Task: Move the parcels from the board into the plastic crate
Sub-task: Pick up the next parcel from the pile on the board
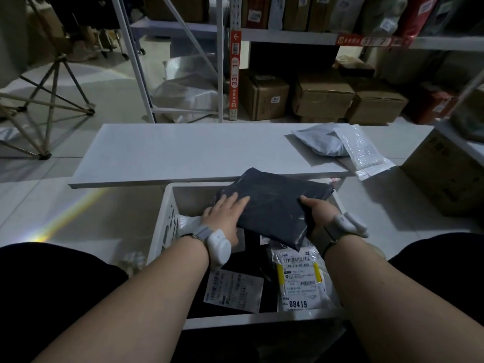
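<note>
Left hand point(225, 209) is pressing flat-fingered on dark parcel point(275, 203), right hand point(315, 212) is gripping its edge over crate point(167, 224); probably soft, light, slippery.

Dim overall; a rainbow flare streaks the floor point(78, 205) at eight o'clock; corners darken and bend; shelves point(288, 35) at twelve blur.

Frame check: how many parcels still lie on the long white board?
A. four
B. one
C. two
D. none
C: a light grey plastic mailer and a clear bubble-wrap pouch lie overlapping at the right end of the white board. The dark grey plastic parcel is held over the white plastic crate by the left hand and right hand.
</note>
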Motion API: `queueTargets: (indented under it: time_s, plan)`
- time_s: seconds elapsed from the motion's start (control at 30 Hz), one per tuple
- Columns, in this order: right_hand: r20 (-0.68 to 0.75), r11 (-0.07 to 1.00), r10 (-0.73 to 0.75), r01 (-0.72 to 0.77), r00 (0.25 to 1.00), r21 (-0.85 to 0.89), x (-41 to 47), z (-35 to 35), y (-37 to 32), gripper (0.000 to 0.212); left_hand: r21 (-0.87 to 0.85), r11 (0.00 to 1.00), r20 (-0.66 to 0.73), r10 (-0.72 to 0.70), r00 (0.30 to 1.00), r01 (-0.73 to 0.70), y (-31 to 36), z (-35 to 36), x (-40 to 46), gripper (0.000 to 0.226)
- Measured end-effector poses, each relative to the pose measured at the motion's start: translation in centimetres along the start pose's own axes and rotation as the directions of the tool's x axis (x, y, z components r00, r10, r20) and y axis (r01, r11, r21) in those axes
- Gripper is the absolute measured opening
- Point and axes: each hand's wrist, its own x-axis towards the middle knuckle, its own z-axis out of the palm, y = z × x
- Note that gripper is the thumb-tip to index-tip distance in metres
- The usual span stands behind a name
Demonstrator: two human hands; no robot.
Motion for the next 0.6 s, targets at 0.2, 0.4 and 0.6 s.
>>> queueTargets:
  time_s: [0.2, 0.4, 0.6]
  plan:
    - [0.116, 0.968, 0.095, -0.119, 0.989, 0.222, -2.9, 1.5, -0.6, 0.015, 0.078, 0.997, -0.19, 0.038, 0.981, -0.023, 0.9, -0.5, -0.5, 0.078]
    - [0.159, 0.932, 0.139, -0.184, 0.977, 0.314, -3.4, 1.8, -1.2, 0.036, -0.268, 0.947, -0.308, 0.089, 0.947, -0.177, 0.8, -1.6, -0.6, 0.067]
    - [0.168, 0.912, 0.082, -0.142, 0.982, 0.385, -1.8, 1.7, -0.9, 0.066, -0.598, 0.798, -0.342, -0.177, 0.923, -0.069, 0.6, -2.6, -0.4, 0.062]
